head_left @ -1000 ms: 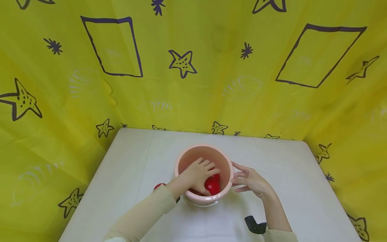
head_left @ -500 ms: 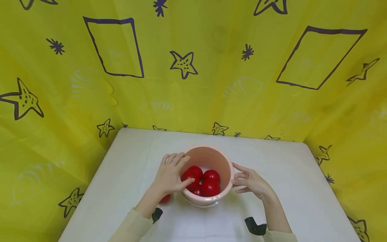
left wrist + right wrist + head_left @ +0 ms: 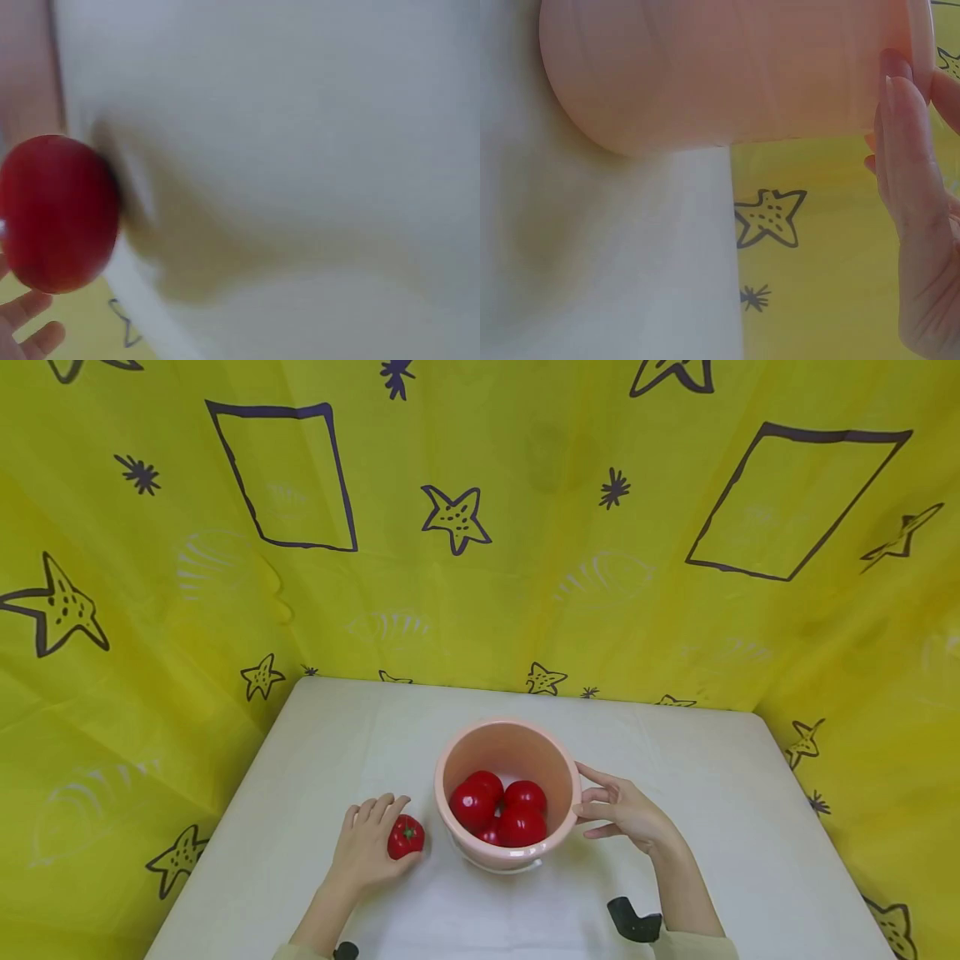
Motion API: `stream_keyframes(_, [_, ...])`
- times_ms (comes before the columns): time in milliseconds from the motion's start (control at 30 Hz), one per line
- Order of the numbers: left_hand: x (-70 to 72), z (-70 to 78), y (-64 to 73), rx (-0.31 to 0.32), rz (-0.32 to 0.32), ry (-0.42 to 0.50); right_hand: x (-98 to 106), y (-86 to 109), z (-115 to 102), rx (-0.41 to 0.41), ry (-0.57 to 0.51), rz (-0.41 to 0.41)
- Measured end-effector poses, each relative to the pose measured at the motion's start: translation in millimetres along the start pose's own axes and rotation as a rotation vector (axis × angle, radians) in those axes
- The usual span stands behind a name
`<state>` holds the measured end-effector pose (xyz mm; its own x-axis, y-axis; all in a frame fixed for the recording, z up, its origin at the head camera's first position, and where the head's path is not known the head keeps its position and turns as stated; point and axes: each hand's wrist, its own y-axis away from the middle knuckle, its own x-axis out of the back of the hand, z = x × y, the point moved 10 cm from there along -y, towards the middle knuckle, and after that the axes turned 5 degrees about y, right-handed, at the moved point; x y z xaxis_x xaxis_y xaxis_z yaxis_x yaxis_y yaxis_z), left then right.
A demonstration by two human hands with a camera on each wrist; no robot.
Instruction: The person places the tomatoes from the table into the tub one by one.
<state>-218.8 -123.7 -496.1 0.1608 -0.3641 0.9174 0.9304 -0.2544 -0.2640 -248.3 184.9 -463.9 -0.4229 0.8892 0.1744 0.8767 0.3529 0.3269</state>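
Observation:
My left hand is spread around a red tomato with a green stem on the white table, thumb below it and fingers above. In the left wrist view the tomato shows large at the left, with fingertips just under it. Right of it stands a pink bucket holding several red tomatoes. My right hand rests its fairly straight fingers against the bucket's right side at the rim. The right wrist view shows its fingertips against the outer wall just under the rim.
A white bucket handle hangs low at the front. The white table runs back to a yellow curtain with drawn stars, which also closes off both sides. Dark wrist mounts sit by the forearms.
My left hand has come out of the bucket, moved left past its rim and down to the tomato on the table. The right hand and the bucket have stayed in place.

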Motion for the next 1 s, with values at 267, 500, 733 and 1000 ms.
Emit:
stream_keyframes(267, [-23.9, -21.1, 11.2, 0.112, -0.106, -0.035, -0.5, 0.2, -0.1, -0.009, -0.011, -0.005])
stream_keyframes(500, [-25.7, -28.4, 12.0, 0.176, -0.124, -0.055, 0.1, 0.4, 1.0, -0.013, -0.012, -0.001])
stream_keyframes(733, [-25.3, -31.0, 9.7, 0.212, -0.126, -0.049, -0.6, -0.1, 1.8, -0.015, -0.012, -0.002])
stream_keyframes(1000, [16.1, -23.2, -16.4, 0.157, -0.041, -0.101, 0.5, -0.4, 1.6, -0.016, -0.01, 0.004])
